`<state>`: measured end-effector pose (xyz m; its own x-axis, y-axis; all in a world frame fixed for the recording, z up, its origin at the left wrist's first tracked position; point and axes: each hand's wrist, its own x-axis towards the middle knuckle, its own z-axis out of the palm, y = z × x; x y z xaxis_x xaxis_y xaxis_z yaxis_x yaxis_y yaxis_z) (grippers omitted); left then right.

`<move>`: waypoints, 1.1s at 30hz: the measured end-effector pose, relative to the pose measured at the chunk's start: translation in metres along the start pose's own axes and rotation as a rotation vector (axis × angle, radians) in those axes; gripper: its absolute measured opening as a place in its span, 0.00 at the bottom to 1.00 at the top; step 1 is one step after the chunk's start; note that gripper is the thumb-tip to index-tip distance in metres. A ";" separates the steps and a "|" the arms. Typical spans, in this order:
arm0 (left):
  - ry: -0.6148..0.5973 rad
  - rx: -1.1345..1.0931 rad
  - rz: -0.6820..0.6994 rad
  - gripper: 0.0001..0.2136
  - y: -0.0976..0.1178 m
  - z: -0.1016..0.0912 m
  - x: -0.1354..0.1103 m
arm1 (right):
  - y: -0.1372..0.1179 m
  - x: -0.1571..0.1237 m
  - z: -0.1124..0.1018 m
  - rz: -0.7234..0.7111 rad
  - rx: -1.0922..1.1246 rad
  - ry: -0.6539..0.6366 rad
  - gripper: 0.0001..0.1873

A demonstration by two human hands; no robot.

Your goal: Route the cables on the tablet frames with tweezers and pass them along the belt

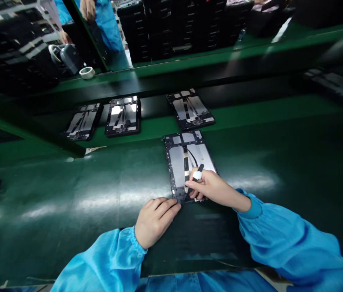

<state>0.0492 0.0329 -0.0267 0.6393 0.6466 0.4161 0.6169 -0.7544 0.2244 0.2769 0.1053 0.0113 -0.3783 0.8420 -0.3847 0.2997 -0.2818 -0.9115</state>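
Observation:
An opened tablet (177, 164) lies face down on the green bench before me, its silvery battery plates, dark flex strips and a thin black cable exposed. My left hand (156, 221) rests flat on the bench, fingers extended, fingertips against the tablet's near left corner. In my right hand (209, 185) is a slim black pen-like tool (201, 167), held in a pinch and slanting down to the tablet's near edge. I cannot tell whether it is tweezers or a pry stick. A white cover (197, 175) wraps one right fingertip. My right hand hides the tablet's lower right part.
Behind lie more opened tablets, one straight ahead (191, 108) and two to the left (123, 115). A green post (37, 129) crosses the left side. A tape roll (87, 73) sits on the shelf ledge, near stacked black trays (171, 30). Another person (107, 24) stands beyond.

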 end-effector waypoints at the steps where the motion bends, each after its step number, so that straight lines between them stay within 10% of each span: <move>1: 0.000 -0.002 -0.002 0.11 0.000 0.000 0.000 | 0.000 0.000 0.000 0.000 0.000 -0.002 0.09; 33: -0.073 0.129 0.019 0.16 0.008 -0.004 0.010 | 0.026 -0.031 -0.020 -0.255 -0.265 0.202 0.12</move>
<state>0.0588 0.0328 -0.0173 0.6800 0.6425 0.3532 0.6555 -0.7486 0.0997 0.3142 0.0815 0.0025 -0.2982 0.9502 -0.0911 0.4439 0.0535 -0.8945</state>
